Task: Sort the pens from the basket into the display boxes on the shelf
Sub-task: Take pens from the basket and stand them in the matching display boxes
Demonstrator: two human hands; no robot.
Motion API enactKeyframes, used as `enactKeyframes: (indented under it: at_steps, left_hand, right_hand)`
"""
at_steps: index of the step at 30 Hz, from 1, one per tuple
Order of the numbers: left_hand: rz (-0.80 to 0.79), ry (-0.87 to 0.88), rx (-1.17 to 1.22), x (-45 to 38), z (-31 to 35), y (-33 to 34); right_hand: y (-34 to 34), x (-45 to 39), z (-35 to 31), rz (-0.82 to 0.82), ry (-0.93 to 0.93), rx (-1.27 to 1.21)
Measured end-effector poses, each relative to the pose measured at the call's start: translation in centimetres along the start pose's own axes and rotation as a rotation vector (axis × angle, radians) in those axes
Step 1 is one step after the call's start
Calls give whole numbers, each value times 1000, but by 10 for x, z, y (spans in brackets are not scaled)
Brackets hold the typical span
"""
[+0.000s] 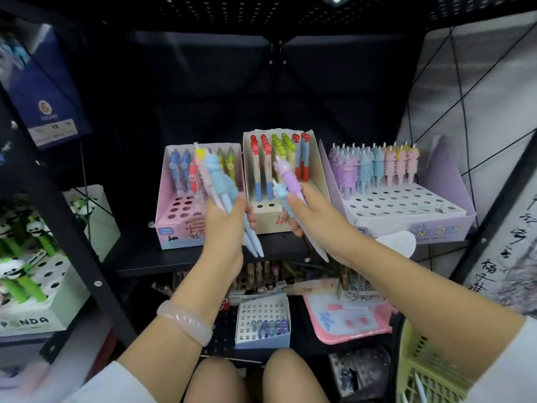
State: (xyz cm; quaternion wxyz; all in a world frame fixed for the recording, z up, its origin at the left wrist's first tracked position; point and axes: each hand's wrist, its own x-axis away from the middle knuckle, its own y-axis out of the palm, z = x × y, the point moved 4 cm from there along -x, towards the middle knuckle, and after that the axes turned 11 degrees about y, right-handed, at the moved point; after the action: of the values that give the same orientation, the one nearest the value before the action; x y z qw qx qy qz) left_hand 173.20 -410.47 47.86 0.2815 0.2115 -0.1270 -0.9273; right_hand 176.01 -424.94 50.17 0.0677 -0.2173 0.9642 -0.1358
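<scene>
Here, each hand grips pens — left hand (225, 225), right hand (313, 212) — before the part-filled unicorn box (406, 216).

Pink tray (347, 333) on lower shelf, panda box (43, 301) at left

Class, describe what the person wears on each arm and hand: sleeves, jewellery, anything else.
The left hand is bare; its wrist carries a pale pink, translucent bangle with a twisted ridged surface. The right hand is bare too, without jewellery. Both forearms are uncovered, with white sleeves showing only at the picture's lower corners.
</scene>
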Motion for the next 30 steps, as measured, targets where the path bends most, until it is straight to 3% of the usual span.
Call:
enactKeyframes:
  at_steps: [5,11,15,22,27,30]
  left_hand:
    - [-248,56,-1,27,-11,43]
    - [-275,114,26,33,-17,69]
    - [-330,54,4,36,-25,84]
    - [-356,108,-6,33,-22,104]
    - [-360,95,-25,24,-24,107]
    - [-376,95,-24,23,-31,103]
  right_hand:
    - [-8,-7,-6,150,26,-265]
    - [-12,-9,4,181,40,-465]
    - [-26,-8,4,278,-46,-345]
    - [-60,-16,10,347,26,-261]
    - [-129,-23,2,711,-64,171]
    - [-155,-34,13,661,-7,272]
